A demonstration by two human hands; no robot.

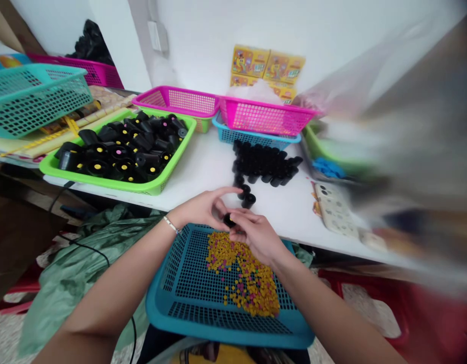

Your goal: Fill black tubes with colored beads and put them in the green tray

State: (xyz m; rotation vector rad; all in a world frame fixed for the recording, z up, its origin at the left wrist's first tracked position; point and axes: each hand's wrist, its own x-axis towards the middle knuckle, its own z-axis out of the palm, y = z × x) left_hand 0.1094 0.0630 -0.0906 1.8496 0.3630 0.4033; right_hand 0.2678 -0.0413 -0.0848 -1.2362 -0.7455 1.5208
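Observation:
Between my two hands is a small black plastic cylinder (228, 220), its open end showing, with a bit of yellow at its edge. My left hand (201, 210) curls around its left side, one finger stretched towards the standing cylinders. From the right, my right hand (256, 232) has thumb and fingers closed on the same piece; the fingertips partly hide it. Below them sits a teal basket (180, 318) holding many small yellow pellets (256, 290), some pink ones among them. Just beyond my fingers, a few black cylinders (248, 200) stand in a short row.
A green basket (157, 188) at left holds black cylinders with yellow or pink centres. More black cylinders (262, 162) stand grouped on the white table (206, 172). Pink baskets (267, 119) line the back. A phone (335, 210) lies at right. Blurred clear plastic hangs on the right.

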